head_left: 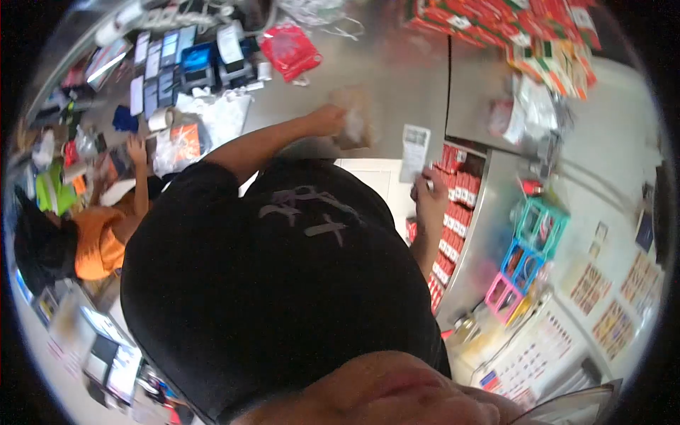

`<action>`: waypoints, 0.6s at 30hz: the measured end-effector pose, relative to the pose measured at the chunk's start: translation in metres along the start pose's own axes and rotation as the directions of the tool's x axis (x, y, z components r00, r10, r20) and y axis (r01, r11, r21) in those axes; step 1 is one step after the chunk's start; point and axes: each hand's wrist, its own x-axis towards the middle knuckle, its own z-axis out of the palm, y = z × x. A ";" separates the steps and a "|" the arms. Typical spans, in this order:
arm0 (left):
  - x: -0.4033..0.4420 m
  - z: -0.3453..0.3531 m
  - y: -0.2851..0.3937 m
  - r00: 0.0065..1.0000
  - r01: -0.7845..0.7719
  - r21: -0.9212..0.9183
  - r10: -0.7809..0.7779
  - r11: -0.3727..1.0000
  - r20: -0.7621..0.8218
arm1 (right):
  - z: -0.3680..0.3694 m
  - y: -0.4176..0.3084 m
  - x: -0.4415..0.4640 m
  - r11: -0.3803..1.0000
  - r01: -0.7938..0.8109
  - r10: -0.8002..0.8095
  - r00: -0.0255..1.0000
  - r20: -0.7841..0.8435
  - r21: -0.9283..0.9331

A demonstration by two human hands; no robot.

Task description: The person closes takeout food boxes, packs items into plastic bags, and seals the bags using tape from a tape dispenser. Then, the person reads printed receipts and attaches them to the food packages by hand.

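My left hand (328, 120) reaches over the grey metal tabletop, its fingers closed at the edge of a brown package (359, 127) with a whitish, see-through middle. Motion blurs the package, so its contents cannot be made out. Near the table's front edge, my right hand (430, 195) is closed, its fingers at the lower corner of a printed paper slip (416, 150) with a dark code block at the top. Something small and dark shows by those fingers, too unclear to name. Beyond the left hand lies a red plastic packet (290, 51).
Stacks of red boxes (457, 212) fill a shelf below the tabletop at right. Red-green packs (489, 21) are piled at far right. Several phone-like devices (166, 67) lie at left. Another person in an orange top (99, 241) works there. Coloured baskets (542, 223) stand at right.
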 end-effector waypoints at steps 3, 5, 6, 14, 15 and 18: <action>-0.041 -0.051 0.001 0.987 0.076 0.031 -0.079 0.997 0.138 | 0.030 -0.035 -0.004 0.988 0.156 -0.155 0.983 0.099 -0.006; -0.063 -0.066 -0.007 0.972 0.132 0.105 -0.149 0.986 0.179 | 0.052 -0.054 -0.009 0.977 0.206 -0.212 0.970 0.122 0.061; -0.072 -0.071 -0.009 0.964 0.164 0.142 -0.189 0.976 0.188 | 0.064 -0.064 -0.009 0.968 0.234 -0.246 0.959 0.141 0.093; -0.102 -0.189 0.144 0.979 -0.068 -0.034 0.061 0.997 -0.192 | 0.131 -0.121 -0.014 0.883 0.469 -0.448 0.853 0.270 -0.017; -0.108 -0.204 0.164 0.977 -0.134 -0.390 0.054 0.911 -0.207 | 0.141 -0.123 -0.013 0.874 0.486 -0.460 0.838 0.294 -0.015; -0.114 -0.227 0.203 0.933 -0.249 -0.684 -0.019 0.685 -0.359 | 0.165 -0.129 -0.008 0.843 0.536 -0.485 0.791 0.373 -0.040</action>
